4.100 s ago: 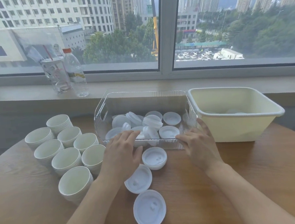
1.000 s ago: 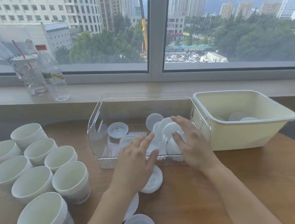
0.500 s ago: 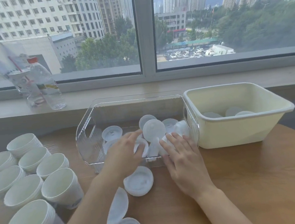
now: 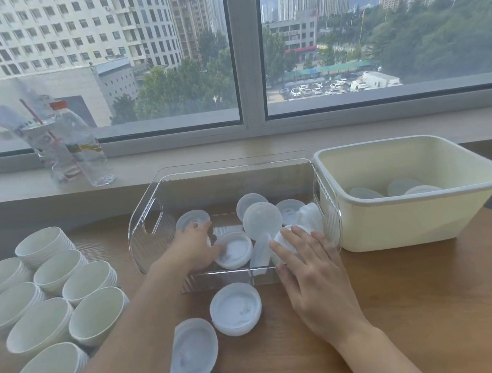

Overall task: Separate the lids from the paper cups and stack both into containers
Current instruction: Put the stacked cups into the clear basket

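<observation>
Clear plastic forms the ribbed bin (image 4: 146, 223) standing on the wooden tabletop (image 4: 423, 290) toward its far edge, with a cut-out handle in its left wall. Loose white lids (image 4: 262, 219) lie and lean inside it, most of them gathered toward its right end. The left hand (image 4: 193, 246) reaches over the bin's near wall; its fingers rest on an upturned lid (image 4: 233, 250) on the bin floor, but whether they grip it cannot be told from this head view. The right hand (image 4: 307, 265) lies over the bin's near right corner with fingers straight and spread, its fingertips touching a bunch of lids pressed against the right wall.

Touching the bin's right side stands a cream tub (image 4: 418, 225) with a few more lids showing at its bottom. On the tabletop just in front of the bin sits a short stack of lids (image 4: 235, 309), and nearer the front edge two further lids (image 4: 193, 352) lie partly under the left forearm. Nested stacks of white paper cups (image 4: 96, 318) crowd the left part of the tabletop, open ends up.

Beyond the tabletop, on the window ledge (image 4: 352, 136), stand a clear water bottle (image 4: 84, 146) with a red cap and a plastic drink cup (image 4: 51, 154) with a red straw, touching each other.
</observation>
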### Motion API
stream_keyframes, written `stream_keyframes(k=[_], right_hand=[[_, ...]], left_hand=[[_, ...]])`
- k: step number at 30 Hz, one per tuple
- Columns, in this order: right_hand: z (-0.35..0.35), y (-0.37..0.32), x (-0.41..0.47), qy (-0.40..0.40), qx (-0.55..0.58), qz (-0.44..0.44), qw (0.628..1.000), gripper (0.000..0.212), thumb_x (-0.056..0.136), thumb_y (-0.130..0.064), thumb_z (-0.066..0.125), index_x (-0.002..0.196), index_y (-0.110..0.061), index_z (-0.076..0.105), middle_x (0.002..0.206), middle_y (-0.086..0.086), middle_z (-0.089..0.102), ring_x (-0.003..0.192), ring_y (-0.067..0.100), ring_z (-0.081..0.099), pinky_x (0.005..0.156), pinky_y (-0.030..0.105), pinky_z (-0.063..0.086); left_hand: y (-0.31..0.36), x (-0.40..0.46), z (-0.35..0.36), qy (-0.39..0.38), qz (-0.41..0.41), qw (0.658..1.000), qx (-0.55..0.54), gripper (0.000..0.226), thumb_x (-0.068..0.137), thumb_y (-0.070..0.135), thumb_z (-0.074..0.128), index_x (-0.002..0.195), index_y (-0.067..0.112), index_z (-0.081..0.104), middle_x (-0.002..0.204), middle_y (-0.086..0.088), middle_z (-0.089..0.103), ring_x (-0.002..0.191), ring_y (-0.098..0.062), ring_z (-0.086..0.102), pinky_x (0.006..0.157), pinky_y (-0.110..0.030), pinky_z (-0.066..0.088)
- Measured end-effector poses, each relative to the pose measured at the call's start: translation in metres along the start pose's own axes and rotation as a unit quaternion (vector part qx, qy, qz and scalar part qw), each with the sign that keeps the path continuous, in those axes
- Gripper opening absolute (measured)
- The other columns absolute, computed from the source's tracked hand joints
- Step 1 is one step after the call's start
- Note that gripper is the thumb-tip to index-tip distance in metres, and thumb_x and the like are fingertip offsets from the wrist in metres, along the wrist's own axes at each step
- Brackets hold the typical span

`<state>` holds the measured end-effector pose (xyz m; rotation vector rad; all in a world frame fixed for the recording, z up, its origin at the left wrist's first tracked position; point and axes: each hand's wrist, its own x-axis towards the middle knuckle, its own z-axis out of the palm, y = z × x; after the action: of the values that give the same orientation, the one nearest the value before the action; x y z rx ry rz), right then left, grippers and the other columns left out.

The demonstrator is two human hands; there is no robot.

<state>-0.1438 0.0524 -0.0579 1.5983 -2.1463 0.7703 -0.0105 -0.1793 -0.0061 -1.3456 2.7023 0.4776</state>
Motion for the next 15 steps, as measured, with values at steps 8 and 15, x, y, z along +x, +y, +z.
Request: stream_keyframes(k=[8,15], right_hand=[[0.000,-0.001,-0.002,0.012,0.016,-0.003,1.000,0.043,0.110,-0.038,0.037,0.144,-0.029,0.061,0.156,0.000,0.053,0.153,0.016,0.037,0.129,0.038,0.015],[0.001,0.002,-0.003,0.012,0.031,-0.005,0.999,0.042,0.109,-0.037,0.039,0.143,-0.029,0.062,0.157,-0.002,0.051,0.154,0.013,0.033,0.130,0.036,0.011]], left_hand=[[0.003,0.007,0.003,-0.023,0.074,0.997,-0.002,0.060,0.089,0.064,0.069,0.141,0.038,0.057,0.144,0.001,0.055,0.129,-0.022,0.052,0.106,-0.039,0.045],[0.009,0.004,0.009,0.021,0.114,0.986,-0.121,0.014,0.089,0.044,0.078,0.085,0.033,0.071,0.089,0.015,0.070,0.079,-0.009,0.062,0.071,-0.029,0.050]])
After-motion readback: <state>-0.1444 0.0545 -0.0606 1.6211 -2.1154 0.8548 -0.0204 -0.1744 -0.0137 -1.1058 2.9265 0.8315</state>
